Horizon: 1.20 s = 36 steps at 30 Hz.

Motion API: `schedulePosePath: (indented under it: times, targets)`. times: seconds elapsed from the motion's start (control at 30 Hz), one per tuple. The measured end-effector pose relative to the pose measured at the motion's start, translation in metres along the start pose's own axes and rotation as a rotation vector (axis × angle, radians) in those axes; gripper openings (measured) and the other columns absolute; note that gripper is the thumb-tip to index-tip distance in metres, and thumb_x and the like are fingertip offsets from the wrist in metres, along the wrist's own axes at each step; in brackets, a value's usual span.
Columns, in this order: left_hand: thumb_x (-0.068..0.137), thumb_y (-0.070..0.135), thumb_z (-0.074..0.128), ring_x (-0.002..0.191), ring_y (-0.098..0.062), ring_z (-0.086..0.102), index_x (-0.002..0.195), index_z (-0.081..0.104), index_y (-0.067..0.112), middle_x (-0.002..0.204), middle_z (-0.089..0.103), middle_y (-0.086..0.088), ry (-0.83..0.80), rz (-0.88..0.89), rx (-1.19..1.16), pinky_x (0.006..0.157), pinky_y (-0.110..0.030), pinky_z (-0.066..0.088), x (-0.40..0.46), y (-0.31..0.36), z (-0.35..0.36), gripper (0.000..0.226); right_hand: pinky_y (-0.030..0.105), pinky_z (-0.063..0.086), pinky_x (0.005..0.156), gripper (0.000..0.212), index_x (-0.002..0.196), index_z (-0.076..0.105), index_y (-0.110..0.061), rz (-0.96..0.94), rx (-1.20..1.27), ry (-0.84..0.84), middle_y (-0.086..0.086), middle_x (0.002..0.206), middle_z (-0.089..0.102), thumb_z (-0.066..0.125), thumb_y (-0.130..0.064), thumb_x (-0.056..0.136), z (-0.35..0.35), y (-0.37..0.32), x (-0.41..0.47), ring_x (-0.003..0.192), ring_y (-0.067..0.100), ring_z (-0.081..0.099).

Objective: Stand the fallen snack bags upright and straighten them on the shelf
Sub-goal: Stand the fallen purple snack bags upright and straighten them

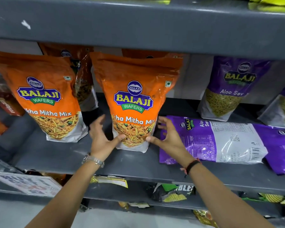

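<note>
Orange bag (135, 99) between open hands (135, 139)

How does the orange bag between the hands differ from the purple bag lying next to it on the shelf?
The orange Mitha Mix bag stands upright; the purple Aloo Sev bag lies flat on its side. The orange bag shows its front; the purple bag shows its printed back with a barcode. Both thumbs touch the orange bag; the purple bag's left end lies just behind the right hand. Both carry the Balaji logo.

bare shelf (59, 155) front open, fallen purple bag (220, 142) blocking right, upright orange bags (44, 96) left
</note>
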State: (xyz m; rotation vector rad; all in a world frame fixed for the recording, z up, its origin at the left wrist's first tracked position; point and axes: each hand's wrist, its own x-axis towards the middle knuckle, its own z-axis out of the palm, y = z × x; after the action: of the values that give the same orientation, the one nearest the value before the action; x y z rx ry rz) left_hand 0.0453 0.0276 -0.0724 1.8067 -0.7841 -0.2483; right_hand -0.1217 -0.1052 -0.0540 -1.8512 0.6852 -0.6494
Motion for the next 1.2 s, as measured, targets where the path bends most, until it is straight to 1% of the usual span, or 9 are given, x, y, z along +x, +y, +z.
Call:
schedulePosePath:
  times: [0.1, 0.2, 0.33, 0.47, 0.67, 0.83, 1.0, 1.1, 1.2]
  targets:
    - [0.055, 0.068, 0.059, 0.108, -0.024, 0.038, 0.11, 0.041, 0.013, 0.114, 0.042, -0.012, 0.278, 0.282, 0.132, 0.09, -0.039, 0.036, -0.024, 0.029, 0.014, 0.08, 0.008, 0.04, 0.083, 0.059, 0.123, 0.044, -0.011, -0.036, -0.077, 0.066, -0.002, 0.119, 0.049, 0.072, -0.017, 0.072, -0.052, -0.002, 0.01, 0.111, 0.015, 0.05]
    - [0.072, 0.059, 0.053, 0.086, -0.01, 0.048, 0.09, 0.052, 0.02, 0.088, 0.053, 0.003, 0.059, 0.466, 0.09, 0.078, -0.02, 0.037, -0.045, 0.06, 0.056, 0.043, 0.014, 0.044, 0.085, 0.038, 0.116, 0.053, -0.004, -0.039, -0.231, 0.029, 0.009, 0.114, 0.058, 0.063, -0.011, 0.08, -0.124, 0.004, 0.025, 0.112, 0.028, 0.055]
    - [0.081, 0.035, 0.058, 0.043, 0.002, 0.055, 0.069, 0.059, 0.015, 0.047, 0.064, 0.011, -0.61, -0.139, -0.105, 0.048, -0.014, 0.044, -0.071, 0.098, 0.129, 0.024, 0.039, 0.037, 0.102, 0.034, 0.117, 0.053, -0.004, 0.168, -0.577, -0.275, 0.016, 0.127, 0.055, 0.055, -0.018, 0.087, -0.214, 0.027, 0.038, 0.121, 0.03, 0.048]
    - [0.086, 0.047, 0.041, 0.052, -0.007, 0.066, 0.079, 0.056, 0.006, 0.085, 0.074, -0.018, -0.949, -0.733, -0.306, 0.052, -0.016, 0.054, -0.092, 0.105, 0.176, 0.044, 0.015, 0.024, 0.098, 0.053, 0.131, 0.039, -0.011, 0.325, -0.6, -0.528, -0.005, 0.131, 0.04, 0.056, -0.031, 0.085, -0.254, 0.036, 0.038, 0.12, 0.01, 0.035]
    - [0.085, 0.031, 0.05, 0.086, -0.02, 0.062, 0.115, 0.047, -0.004, 0.096, 0.063, -0.016, -0.503, -0.874, -0.81, 0.068, -0.022, 0.057, -0.107, 0.102, 0.22, 0.045, 0.032, 0.02, 0.111, 0.079, 0.136, 0.032, -0.017, 0.466, -0.59, -0.569, 0.004, 0.149, 0.03, 0.061, -0.052, 0.072, -0.268, 0.049, 0.044, 0.135, 0.02, 0.028]
    - [0.086, 0.015, 0.052, 0.08, -0.022, 0.06, 0.088, 0.054, 0.003, 0.089, 0.062, -0.012, -0.325, -0.77, -0.764, 0.081, -0.035, 0.052, -0.103, 0.119, 0.223, 0.012, 0.035, 0.036, 0.107, 0.082, 0.124, 0.049, -0.017, 0.376, -0.475, -0.468, 0.006, 0.135, 0.05, 0.071, -0.06, 0.057, -0.28, 0.055, 0.027, 0.12, 0.02, 0.047]
    - [0.084, 0.024, 0.057, 0.072, -0.014, 0.053, 0.06, 0.053, 0.016, 0.075, 0.057, -0.009, -0.217, -0.271, -0.423, 0.062, -0.031, 0.053, -0.075, 0.135, 0.213, 0.025, 0.011, 0.05, 0.061, 0.039, 0.105, 0.061, -0.015, 0.219, -0.109, -0.25, 0.005, 0.099, 0.068, 0.069, -0.03, 0.071, -0.289, 0.055, -0.017, 0.076, 0.002, 0.064]
    - [0.068, 0.043, 0.055, 0.045, 0.002, 0.033, 0.043, 0.04, 0.023, 0.047, 0.04, 0.01, -0.12, 0.078, -0.223, 0.049, -0.028, 0.029, -0.049, 0.154, 0.204, 0.036, 0.011, 0.051, 0.064, 0.034, 0.098, 0.06, -0.02, 0.106, -0.006, -0.108, 0.004, 0.098, 0.068, 0.074, -0.028, 0.068, -0.275, 0.062, -0.038, 0.078, 0.001, 0.063]
    - [0.079, 0.016, 0.061, 0.04, 0.006, 0.039, 0.045, 0.049, 0.028, 0.034, 0.051, 0.015, -0.11, 0.165, -0.3, 0.045, -0.01, 0.03, -0.032, 0.171, 0.203, 0.038, 0.017, 0.051, 0.077, 0.043, 0.101, 0.054, -0.022, 0.081, 0.027, 0.044, 0.007, 0.105, 0.065, 0.075, -0.028, 0.065, -0.243, 0.083, -0.045, 0.089, 0.009, 0.063]
